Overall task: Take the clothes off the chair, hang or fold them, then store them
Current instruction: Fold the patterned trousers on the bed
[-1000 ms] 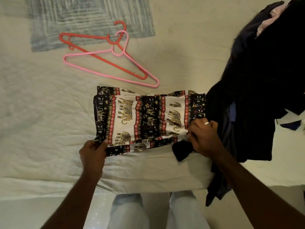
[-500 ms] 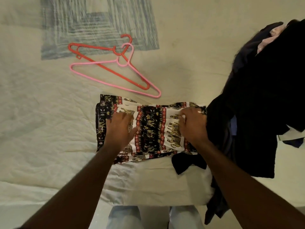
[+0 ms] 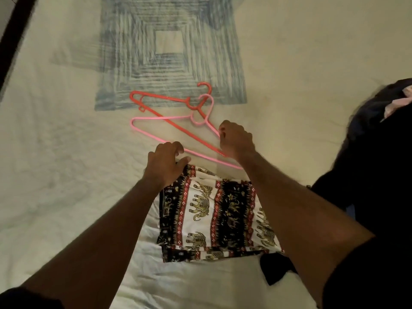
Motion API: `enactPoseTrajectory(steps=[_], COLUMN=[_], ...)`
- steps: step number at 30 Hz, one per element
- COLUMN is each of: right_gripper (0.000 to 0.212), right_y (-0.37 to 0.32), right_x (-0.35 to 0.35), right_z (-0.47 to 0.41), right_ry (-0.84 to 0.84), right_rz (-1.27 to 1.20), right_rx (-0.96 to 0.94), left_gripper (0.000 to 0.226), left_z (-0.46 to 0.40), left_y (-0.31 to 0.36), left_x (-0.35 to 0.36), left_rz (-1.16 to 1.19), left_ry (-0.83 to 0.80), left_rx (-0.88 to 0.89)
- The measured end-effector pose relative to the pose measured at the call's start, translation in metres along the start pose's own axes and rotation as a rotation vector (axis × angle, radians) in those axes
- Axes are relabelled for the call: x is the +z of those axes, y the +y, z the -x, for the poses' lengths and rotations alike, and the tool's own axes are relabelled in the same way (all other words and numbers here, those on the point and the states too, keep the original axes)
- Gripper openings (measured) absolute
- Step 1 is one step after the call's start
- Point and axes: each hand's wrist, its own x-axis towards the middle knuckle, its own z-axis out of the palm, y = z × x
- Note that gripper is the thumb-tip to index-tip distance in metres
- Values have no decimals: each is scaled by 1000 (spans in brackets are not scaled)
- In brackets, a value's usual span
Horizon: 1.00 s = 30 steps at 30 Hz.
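Where the pale bed sheet (image 3: pixel 66 175) spreads under everything, a blue square print (image 3: pixel 169 52) sits well beyond both hands. A heap of dark clothes (image 3: pixel 379 163) fills the space to the right of the right arm, with a bit of pink cloth (image 3: pixel 399 103) showing near its top. Just behind the hands, nearer the person, lies the folded garment with the elephant pattern (image 3: pixel 214 217), flat on the bed between the two forearms; its far left corner touches the heel of the left hand (image 3: pixel 166 162). A small piece of black fabric (image 3: pixel 276 268) pokes out by its near right corner, under the right arm. Ahead of the hands lie two hangers, one across the other: the pink hanger (image 3: pixel 153 118) and the red hanger (image 3: pixel 160 98), their hooks pointing away. The left hand hovers with fingers loosely curled and thumb spread, holding nothing, its fingertips just beside the pink hanger's lower bar. The right hand (image 3: pixel 236 140) is curled over the right ends of the hangers, fingers pinching the pink one where its arm slopes down.
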Motion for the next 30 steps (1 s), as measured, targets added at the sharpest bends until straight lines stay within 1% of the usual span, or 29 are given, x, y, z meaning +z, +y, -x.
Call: enactPoseTrajectory(steps=[4,7,9,12,15,17,19,21,23,24,25,27,28,30], right_gripper=[25,17,13,16,16,14,14,14,14,14,14,13,13,13], right_y=[-14,-9,-1,12,28,38,47,56,65,67,69,71,70,68], right_x=[17,29,33,30,20,9,-1,-11,-20,-24,-29,-40,-45,-56], right_z=[-25,-35,-36,-34,-34,-29,-20,-8,0,3,6,11,15,23], right_ry=[-19,34,101,226,296,304,292,265,229,208,192,171,166,173], right_rz=[79,97,50,-83,-236,-330,-384,-404,-406,-412,-423,-443,-456,-500], right_rx=[52,56,46,57,63,-12,-144,-251,-318,-340,-358,-410,-446,-484], left_gripper=[24,26,28,33,40,44,51,61,69,70,67,51,41,26], left_z=[-13,-21,-24,-30,-34,-36,-37,-39,-42,-44,-45,-47,-46,-42], left_y=[-10,-17,-20,-21,-15,-9,-3,7,22,29,37,56,65,83], left_x=[-5,-9,-10,-10,-13,-16,-19,-24,-31,-34,-37,-43,-45,-45], left_rz=[15,16,3,-56,-97,-97,-87,-74,-46,-22,20,187,270,414], left_ry=[-11,-19,-22,-4,37,76,131,189,199,154,71,-139,-219,-273], left_rx=[40,56,51,53,64,98,117,132,132,123,117,104,97,95])
